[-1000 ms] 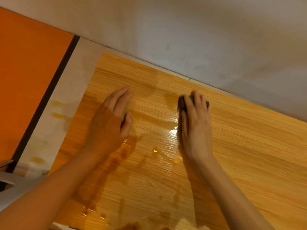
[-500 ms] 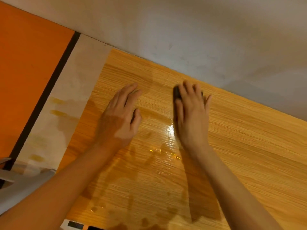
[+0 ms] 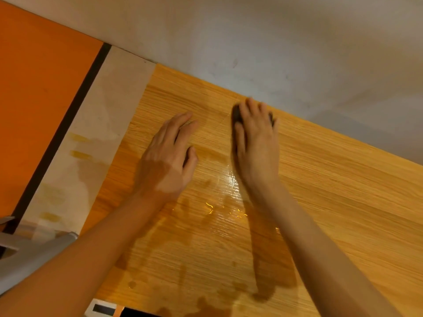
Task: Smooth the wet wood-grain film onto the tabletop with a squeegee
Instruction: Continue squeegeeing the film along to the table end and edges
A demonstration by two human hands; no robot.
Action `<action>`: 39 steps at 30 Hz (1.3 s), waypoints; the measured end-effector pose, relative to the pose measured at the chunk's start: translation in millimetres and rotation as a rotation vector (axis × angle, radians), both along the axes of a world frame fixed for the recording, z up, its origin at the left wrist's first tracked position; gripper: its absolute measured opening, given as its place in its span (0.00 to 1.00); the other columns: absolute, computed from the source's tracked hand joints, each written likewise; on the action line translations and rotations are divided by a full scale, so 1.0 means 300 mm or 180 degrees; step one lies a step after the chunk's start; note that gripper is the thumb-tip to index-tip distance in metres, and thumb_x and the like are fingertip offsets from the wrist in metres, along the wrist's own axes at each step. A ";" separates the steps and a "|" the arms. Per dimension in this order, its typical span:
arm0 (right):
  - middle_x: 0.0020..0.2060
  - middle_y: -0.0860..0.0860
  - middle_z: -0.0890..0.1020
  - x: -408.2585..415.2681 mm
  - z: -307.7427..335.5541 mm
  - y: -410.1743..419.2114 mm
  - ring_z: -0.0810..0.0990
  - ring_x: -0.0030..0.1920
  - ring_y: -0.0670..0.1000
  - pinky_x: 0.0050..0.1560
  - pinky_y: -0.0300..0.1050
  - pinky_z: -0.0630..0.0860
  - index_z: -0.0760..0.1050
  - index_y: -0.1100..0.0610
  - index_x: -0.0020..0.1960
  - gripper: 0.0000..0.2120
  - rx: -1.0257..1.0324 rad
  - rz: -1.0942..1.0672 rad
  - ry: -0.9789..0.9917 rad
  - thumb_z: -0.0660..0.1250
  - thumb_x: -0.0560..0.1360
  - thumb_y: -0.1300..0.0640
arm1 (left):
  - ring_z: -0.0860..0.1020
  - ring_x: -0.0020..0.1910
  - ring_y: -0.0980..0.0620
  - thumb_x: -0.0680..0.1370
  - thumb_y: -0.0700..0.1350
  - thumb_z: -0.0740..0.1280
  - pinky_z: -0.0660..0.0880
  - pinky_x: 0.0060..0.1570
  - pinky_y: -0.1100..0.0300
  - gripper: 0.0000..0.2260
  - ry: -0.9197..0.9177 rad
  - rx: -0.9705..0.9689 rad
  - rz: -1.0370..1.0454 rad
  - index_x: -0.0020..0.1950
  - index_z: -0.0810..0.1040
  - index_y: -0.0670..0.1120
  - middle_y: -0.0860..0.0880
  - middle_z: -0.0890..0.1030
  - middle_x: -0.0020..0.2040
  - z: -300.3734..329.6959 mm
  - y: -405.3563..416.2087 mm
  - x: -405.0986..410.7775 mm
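The wood-grain film (image 3: 332, 202) covers most of the tabletop, with glossy wet patches and dark water marks in its middle and near part. My right hand (image 3: 256, 145) presses flat on a dark squeegee (image 3: 236, 115), which shows only at my fingertips, close to the film's far edge by the wall. My left hand (image 3: 169, 156) lies flat on the film to the left of it, fingers spread, holding nothing.
A bare pale strip of tabletop (image 3: 91, 143) with yellowish stains lies left of the film. An orange panel (image 3: 41, 99) with a dark edge stands beyond it. The grey wall (image 3: 251, 42) runs along the far edge. A grey metal bar (image 3: 29, 255) sits lower left.
My right hand has pushed the squeegee away from me, toward the film's far edge by the wall. My left hand stays flat on the film.
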State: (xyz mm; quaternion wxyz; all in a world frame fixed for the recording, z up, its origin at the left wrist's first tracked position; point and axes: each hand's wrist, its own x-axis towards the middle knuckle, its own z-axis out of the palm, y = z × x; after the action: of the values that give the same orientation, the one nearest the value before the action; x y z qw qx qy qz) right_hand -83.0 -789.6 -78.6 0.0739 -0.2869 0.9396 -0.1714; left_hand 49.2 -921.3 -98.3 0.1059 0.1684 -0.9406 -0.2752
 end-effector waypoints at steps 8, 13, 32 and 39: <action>0.76 0.51 0.61 0.222 -0.001 0.099 0.53 0.78 0.52 0.78 0.55 0.48 0.62 0.55 0.76 0.21 -0.0120 0.0009 0.0048 0.54 0.84 0.55 | 0.67 0.75 0.43 0.81 0.41 0.60 0.68 0.73 0.46 0.20 0.0017 -0.0113 -0.0015 0.73 0.71 0.40 0.43 0.70 0.75 -0.005 0.000 0.003; 0.77 0.49 0.59 0.200 0.001 0.091 0.52 0.78 0.51 0.78 0.53 0.46 0.61 0.52 0.76 0.21 0.0052 0.0239 -0.0084 0.53 0.84 0.52 | 0.68 0.75 0.43 0.81 0.40 0.62 0.68 0.72 0.46 0.19 0.0006 -0.0194 -0.0032 0.73 0.72 0.38 0.42 0.71 0.74 -0.005 -0.004 -0.004; 0.74 0.48 0.66 0.241 -0.005 0.052 0.56 0.77 0.52 0.78 0.50 0.48 0.68 0.52 0.73 0.19 -0.0496 0.0057 -0.0097 0.55 0.83 0.52 | 0.57 0.81 0.42 0.81 0.46 0.61 0.52 0.80 0.46 0.26 -0.0552 -0.0139 -0.0239 0.79 0.64 0.39 0.40 0.60 0.81 0.058 0.027 0.208; 0.76 0.51 0.62 0.204 0.000 0.382 0.54 0.78 0.53 0.78 0.56 0.48 0.64 0.56 0.75 0.20 -0.0618 -0.1536 -0.0167 0.55 0.83 0.56 | 0.56 0.82 0.46 0.82 0.51 0.57 0.45 0.81 0.57 0.26 -0.0529 -0.0137 -0.0206 0.79 0.64 0.42 0.43 0.60 0.81 0.028 0.032 0.285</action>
State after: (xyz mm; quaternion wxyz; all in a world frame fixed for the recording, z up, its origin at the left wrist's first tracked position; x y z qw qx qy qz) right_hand -22.0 -675.0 -78.7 0.0274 -0.0556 0.9578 -0.2807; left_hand 134.7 -911.7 -89.9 0.0221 0.1580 -0.9568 -0.2433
